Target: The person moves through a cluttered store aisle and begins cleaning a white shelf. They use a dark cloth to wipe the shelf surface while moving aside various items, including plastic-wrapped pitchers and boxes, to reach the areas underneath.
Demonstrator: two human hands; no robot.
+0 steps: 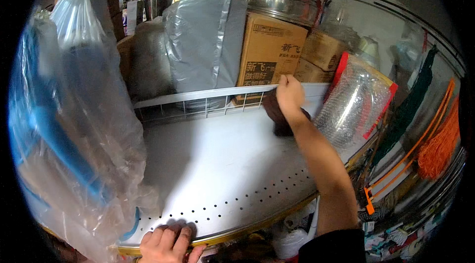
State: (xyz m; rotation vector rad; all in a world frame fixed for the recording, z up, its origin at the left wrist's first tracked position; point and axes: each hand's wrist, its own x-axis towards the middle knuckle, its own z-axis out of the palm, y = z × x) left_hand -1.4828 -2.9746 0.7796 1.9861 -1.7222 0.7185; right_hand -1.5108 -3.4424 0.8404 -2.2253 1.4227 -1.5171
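My right hand (290,94) is closed on a dark brown cloth (275,109) at the back rail of a white metal shelf (222,151). The cloth hangs from the fist beside the low wire guard (207,106), with its lower part close to the shelf surface. At the bottom of the view my left hand (167,242) rests on the yellow-trimmed front edge of the shelf, its fingers curled over the rim near a row of small holes. The left thumb is below the edge.
Clear plastic bags with blue items (74,114) stand at the left. Behind the guard are a grey plastic-wrapped package (207,40) and a cardboard box (272,47). At the right are a bubble-wrapped pack (356,103) and hanging orange tassels (439,148).
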